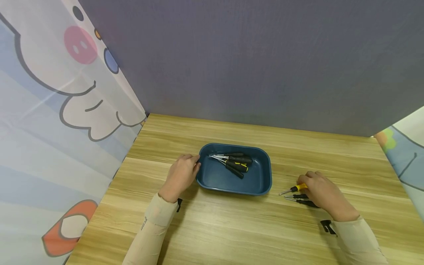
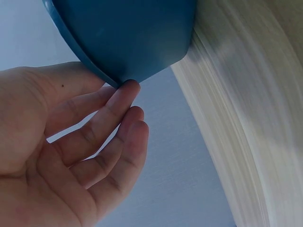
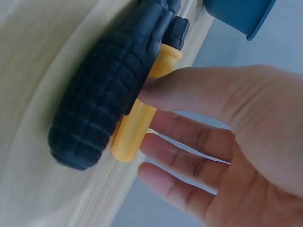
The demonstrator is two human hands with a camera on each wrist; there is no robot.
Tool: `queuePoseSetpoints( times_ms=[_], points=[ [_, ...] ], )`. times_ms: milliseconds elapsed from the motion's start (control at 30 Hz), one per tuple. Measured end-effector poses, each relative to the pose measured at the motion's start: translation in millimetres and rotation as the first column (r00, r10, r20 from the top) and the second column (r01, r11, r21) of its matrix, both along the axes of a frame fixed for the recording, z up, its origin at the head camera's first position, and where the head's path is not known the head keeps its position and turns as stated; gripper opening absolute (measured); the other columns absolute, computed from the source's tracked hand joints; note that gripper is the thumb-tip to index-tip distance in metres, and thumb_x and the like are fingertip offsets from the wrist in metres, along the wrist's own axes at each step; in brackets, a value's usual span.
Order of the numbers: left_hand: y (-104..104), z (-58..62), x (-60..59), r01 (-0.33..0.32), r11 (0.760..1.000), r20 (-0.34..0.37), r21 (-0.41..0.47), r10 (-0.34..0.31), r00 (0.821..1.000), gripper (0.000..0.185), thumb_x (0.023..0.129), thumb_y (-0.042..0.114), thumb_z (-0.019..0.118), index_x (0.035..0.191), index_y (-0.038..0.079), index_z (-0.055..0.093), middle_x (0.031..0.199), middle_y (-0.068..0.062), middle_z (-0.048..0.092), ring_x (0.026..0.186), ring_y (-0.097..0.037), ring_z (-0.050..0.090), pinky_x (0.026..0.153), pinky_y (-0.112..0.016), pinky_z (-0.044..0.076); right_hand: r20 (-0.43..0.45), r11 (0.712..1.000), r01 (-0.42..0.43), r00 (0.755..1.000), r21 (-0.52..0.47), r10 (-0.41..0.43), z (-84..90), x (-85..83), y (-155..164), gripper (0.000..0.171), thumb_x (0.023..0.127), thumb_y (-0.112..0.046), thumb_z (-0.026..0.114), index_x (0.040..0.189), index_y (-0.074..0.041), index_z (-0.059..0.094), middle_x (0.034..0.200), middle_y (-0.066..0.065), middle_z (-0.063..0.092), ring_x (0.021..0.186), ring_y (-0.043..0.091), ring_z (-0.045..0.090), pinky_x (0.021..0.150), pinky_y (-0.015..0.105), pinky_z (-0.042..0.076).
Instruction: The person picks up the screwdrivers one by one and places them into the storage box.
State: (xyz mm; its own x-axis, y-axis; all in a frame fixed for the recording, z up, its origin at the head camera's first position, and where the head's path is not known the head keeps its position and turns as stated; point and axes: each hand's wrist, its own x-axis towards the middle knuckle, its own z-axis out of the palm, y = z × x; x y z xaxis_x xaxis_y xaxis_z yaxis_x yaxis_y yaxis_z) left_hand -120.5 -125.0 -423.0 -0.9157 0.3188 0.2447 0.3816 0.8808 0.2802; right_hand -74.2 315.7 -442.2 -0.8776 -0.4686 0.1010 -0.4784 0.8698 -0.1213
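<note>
The yellow screwdriver (image 1: 301, 186) is at lower right of the head view, the grip of the right hand (image 1: 322, 193) clamped on its handle; picking up seems the present step. The next move would call for lifting it clear of 2 black screwdrivers (image 1: 308, 203) just beside it. Near the centre, the left hand (image 1: 180, 173) pinches the blue tray (image 1: 228, 191), where other screwdrivers (image 1: 240, 159) lie.

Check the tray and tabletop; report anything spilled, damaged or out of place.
Nothing stands out: no spill or damage shows. The dark-handled screwdrivers in the blue tray overlap, and a yellow-handled screwdriver and two black screwdrivers are outside it, to the right; neither looks odd.
</note>
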Motion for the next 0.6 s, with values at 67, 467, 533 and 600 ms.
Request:
queuePoseSetpoints(
  times_ms=[67, 467, 533, 600],
  points=[
    [0.1, 0.2, -0.2, -0.001, 1.0, 0.0, -0.001, 0.001, 1.0, 0.027, 0.094, 0.01, 0.072, 0.118, -0.003, 0.072, 0.106, -0.015, 0.071, 0.099, -0.033, 0.067, 0.081, -0.042, 0.058, -0.003, 1.0, -0.004, 1.0, -0.003, 0.004, -0.3, -0.1, 0.0, 0.028, 0.072, -0.003, 0.088, 0.093, -0.008, 0.071, 0.089, 0.006, 0.063, 0.077, 0.027, 0.059, 0.066, 0.043, 0.055],
    [-0.2, 1.4, 0.4, 0.004, 1.0, 0.001, 0.003, -0.004, 1.0, 0.027, 0.094, 0.01, 0.072, 0.117, -0.003, 0.072, 0.105, -0.015, 0.071, 0.098, -0.033, 0.067, 0.08, -0.042, 0.059, -0.013, 1.0, -0.01, 1.0, -0.013, 0.01, 2.7, 0.7, 3.2, 0.03, 0.072, -0.003, 0.088, 0.095, -0.007, 0.07, 0.09, 0.007, 0.064, 0.077, 0.028, 0.061, 0.07, 0.046, 0.056],
    [-0.4, 1.5, 0.7, 0.006, 1.0, -0.002, 0.005, -0.006, 1.0, 0.027, 0.094, 0.01, 0.072, 0.117, -0.003, 0.072, 0.105, -0.015, 0.071, 0.098, -0.033, 0.067, 0.079, -0.042, 0.059, -0.021, 1.0, -0.011, 1.0, -0.009, 0.011, 5.4, 1.2, 3.6, 0.03, 0.072, -0.004, 0.088, 0.095, -0.007, 0.069, 0.09, 0.007, 0.064, 0.077, 0.029, 0.062, 0.069, 0.045, 0.056],
    [-0.6, 1.6, 0.7, 0.008, 1.0, -0.007, 0.009, -0.008, 1.0, 0.027, 0.093, 0.009, 0.072, 0.117, -0.004, 0.072, 0.104, -0.016, 0.071, 0.098, -0.033, 0.067, 0.079, -0.042, 0.059, -0.038, 1.0, -0.012, 0.999, -0.003, 0.012, 8.7, 2.0, 3.7, 0.031, 0.072, -0.004, 0.089, 0.095, -0.007, 0.069, 0.089, 0.007, 0.064, 0.075, 0.027, 0.06, 0.063, 0.041, 0.055]
  ],
)
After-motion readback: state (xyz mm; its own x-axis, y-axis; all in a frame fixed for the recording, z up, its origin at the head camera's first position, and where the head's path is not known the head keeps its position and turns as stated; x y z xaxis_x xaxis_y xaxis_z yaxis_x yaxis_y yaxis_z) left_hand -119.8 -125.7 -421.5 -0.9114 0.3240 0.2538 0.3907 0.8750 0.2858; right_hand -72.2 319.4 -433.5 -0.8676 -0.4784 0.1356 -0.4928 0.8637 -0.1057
